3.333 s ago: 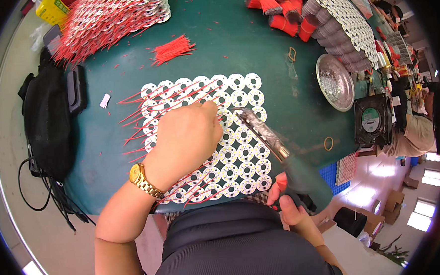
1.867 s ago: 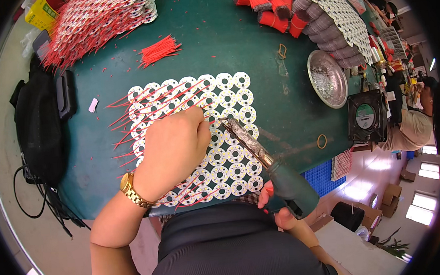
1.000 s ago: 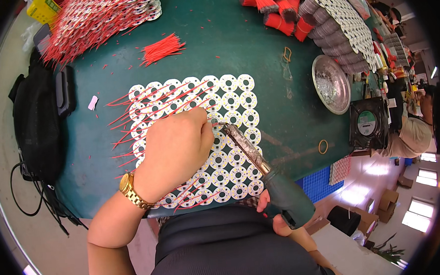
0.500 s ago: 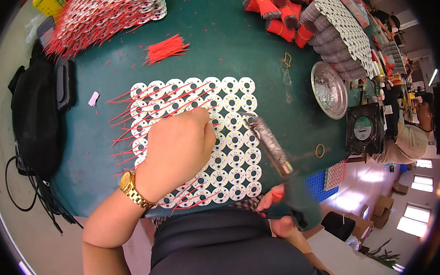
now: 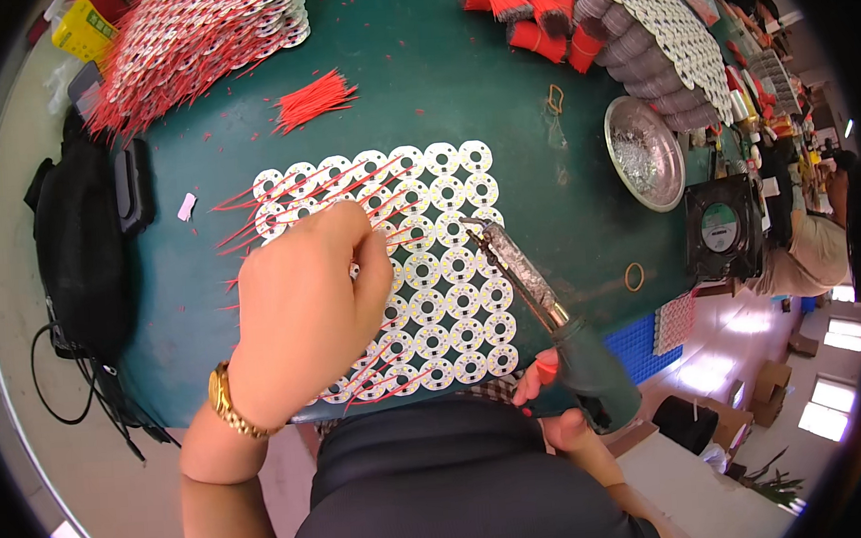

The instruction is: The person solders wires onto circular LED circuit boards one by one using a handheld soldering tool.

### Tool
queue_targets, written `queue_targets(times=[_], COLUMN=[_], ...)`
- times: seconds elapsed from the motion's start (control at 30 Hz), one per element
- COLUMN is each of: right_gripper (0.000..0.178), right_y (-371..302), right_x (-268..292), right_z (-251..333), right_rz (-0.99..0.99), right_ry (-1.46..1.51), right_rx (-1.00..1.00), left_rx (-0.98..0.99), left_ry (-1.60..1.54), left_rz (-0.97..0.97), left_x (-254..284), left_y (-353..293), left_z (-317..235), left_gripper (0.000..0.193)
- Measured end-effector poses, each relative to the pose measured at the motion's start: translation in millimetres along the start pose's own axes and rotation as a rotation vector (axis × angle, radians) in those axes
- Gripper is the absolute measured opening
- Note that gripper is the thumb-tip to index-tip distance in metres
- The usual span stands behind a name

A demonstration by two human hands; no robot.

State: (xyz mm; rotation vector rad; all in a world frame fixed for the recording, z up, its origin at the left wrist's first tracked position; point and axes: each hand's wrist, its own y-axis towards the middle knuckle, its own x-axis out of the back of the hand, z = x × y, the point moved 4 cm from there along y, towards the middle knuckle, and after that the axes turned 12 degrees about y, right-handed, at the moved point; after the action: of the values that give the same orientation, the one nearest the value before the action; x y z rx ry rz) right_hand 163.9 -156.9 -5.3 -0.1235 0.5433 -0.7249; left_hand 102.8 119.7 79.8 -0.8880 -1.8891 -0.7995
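A panel of round white circuit boards [image 5: 461,301] lies on the green table in front of me. Thin red wires [image 5: 238,221] run across many of its discs and stick out past the left edge. Over the panel's left middle, my left hand [image 5: 310,300] is closed with its fingertips pinched; what they hold is hidden. My right hand [image 5: 544,399], low at the right, grips a soldering iron [image 5: 597,372] by its green handle. The iron's bent tip is over the right side of the panel; whether it touches a board I cannot tell.
Loose red wires [image 5: 315,100] lie beyond the panel. Wired boards [image 5: 200,52] are piled far left, near a black bag [image 5: 84,248]. At right are wire bundles [image 5: 540,39], stacked bare panels [image 5: 667,42], a metal bowl [image 5: 646,155] and a fan [image 5: 721,229]. A person [image 5: 800,259] sits farther right.
My left hand has moved left across the panel, uncovering boards in the middle. The soldering iron's tip has shifted slightly left over the right-hand boards. My view has turned a little.
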Motion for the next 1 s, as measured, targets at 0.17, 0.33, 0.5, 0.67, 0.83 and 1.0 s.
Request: queue_targets(times=[0.17, 0.33, 0.5, 0.67, 0.83, 1.0], right_gripper=[0.089, 0.072, 0.072, 0.067, 0.054, 0.049], right_y=[1, -3, 6, 3, -4, 14], right_x=[-1, -1, -3, 3, 4, -19], right_z=[1, 5, -1, -1, 2, 23], right_rz=[0.088, 0.233, 0.239, 0.239, 0.203, 0.210], right_ry=[-0.081, -0.313, -0.232, -0.198, -0.332, -0.349], right_rx=[0.000, 0.165, 0.215, 0.196, 0.006, 0.061], left_rx=[-0.004, -0.006, 0.100, 0.140, 0.117, 0.141], left_ry=[-0.022, -0.184, -0.148, 0.008, 0.027, 0.038], left_rz=[0.158, -0.016, 0.094, 0.112, 0.134, 0.163], left_x=[9, 25, -22, -37, -38, -38], left_y=[-7, -9, -25, -28, -29, -29], left_z=[-7, -20, -6, -2, -1, 1], left_gripper=[0.014, 0.007, 0.012, 0.016, 0.016, 0.015])
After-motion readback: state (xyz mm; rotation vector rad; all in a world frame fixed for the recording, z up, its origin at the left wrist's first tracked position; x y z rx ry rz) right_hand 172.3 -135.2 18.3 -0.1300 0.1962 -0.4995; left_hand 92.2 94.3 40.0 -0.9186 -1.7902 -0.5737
